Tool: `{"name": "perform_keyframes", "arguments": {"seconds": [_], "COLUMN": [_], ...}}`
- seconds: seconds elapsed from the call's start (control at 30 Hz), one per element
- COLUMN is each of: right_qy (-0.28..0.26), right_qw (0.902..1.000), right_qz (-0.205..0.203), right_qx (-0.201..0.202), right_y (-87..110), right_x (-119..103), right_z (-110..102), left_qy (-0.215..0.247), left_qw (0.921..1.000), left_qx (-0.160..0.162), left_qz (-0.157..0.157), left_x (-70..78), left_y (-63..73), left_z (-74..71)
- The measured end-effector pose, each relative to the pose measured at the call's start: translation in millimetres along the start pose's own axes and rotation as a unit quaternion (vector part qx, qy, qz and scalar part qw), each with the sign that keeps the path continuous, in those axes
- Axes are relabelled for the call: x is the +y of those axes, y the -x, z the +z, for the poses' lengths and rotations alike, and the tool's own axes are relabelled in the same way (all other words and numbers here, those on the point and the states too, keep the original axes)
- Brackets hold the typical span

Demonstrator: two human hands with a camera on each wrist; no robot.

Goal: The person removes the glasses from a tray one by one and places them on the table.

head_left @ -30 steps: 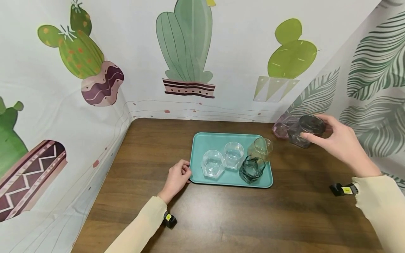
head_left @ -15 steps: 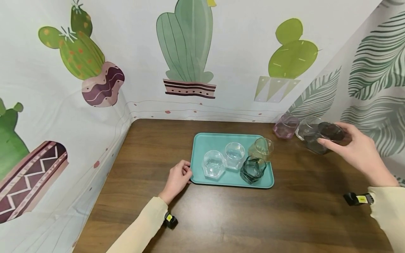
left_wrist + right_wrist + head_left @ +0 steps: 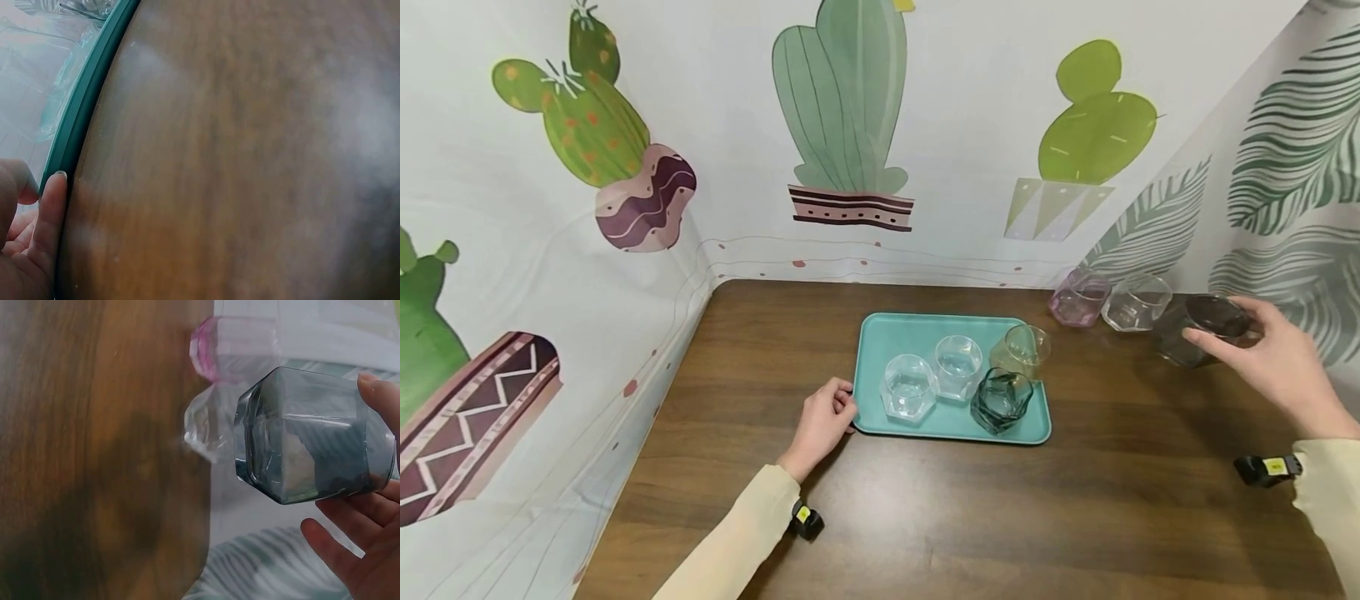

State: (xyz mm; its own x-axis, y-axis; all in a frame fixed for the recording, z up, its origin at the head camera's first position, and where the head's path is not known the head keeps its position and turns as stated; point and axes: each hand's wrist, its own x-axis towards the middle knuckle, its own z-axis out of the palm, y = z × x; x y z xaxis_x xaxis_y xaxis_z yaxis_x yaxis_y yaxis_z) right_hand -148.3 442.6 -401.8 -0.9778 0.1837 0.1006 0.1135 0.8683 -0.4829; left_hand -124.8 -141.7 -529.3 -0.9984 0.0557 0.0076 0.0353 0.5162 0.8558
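Decorated indoor corner [image 3: 702,237] (cactus-print backdrop [image 3: 962,133])

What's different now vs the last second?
The right hand moved the dark glass rightward and slightly lower in the head view, bringing the clear glass beside the pink glass into full view. Nothing newly grasped or released. Unchanged: left hand at the teal tray, and the four glasses on it.

the left hand [image 3: 31,259] pinches the rim of the teal tray [image 3: 82,103]; a clear glass [image 3: 28,81] is inside the tray, the brown wooden table [image 3: 219,150] outside it.
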Motion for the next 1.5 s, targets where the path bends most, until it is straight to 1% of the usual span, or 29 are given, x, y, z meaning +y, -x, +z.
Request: {"name": "perform_keyframes", "arguments": {"seconds": [0.23,0.37,0.53,0.63,0.77,0.93,1.1,1.27,1.5], "right_qy": [-0.009,-0.006,0.003,0.011,0.015,0.013,0.009,0.006,-0.006], "right_qw": [0.9998,0.9998,0.9996,0.9988,0.9978,0.9971,0.9964,0.9968,0.9974], "right_qz": [0.015,0.017,0.025,0.041,0.056,0.067,0.079,0.075,0.063], "right_qx": [-0.005,-0.005,-0.012,-0.025,-0.032,-0.033,-0.030,-0.025,-0.035], "right_y": [-6.3,-12.7,-21.2,-28.6,-38.7,-47.8,-53.2,-57.0,-61.0], "right_x": [19,28,35,40,44,47,48,52,56], "right_z": [2,4,7,10,14,19,27,35,38], "left_qy": [-0.004,-0.004,-0.008,-0.007,0.000,0.002,-0.002,-0.008,-0.011], "left_qw": [1.0000,1.0000,1.0000,1.0000,1.0000,1.0000,1.0000,1.0000,0.9999], "left_qx": [0.002,0.002,0.000,-0.001,0.002,0.004,0.001,0.000,-0.001], "left_qz": [0.008,0.006,0.001,0.002,0.006,0.008,0.004,0.002,0.000], "left_x": [2.0,2.7,1.4,1.1,1.5,1.7,3.2,2.8,3.2], "left_y": [-1.1,-1.6,-1.3,-0.9,-0.3,0.3,-0.2,0.1,0.9], "left_z": [-1.2,-1.7,-1.1,-0.8,-1.1,-1.4,-0.8,0.2,-0.6]}}
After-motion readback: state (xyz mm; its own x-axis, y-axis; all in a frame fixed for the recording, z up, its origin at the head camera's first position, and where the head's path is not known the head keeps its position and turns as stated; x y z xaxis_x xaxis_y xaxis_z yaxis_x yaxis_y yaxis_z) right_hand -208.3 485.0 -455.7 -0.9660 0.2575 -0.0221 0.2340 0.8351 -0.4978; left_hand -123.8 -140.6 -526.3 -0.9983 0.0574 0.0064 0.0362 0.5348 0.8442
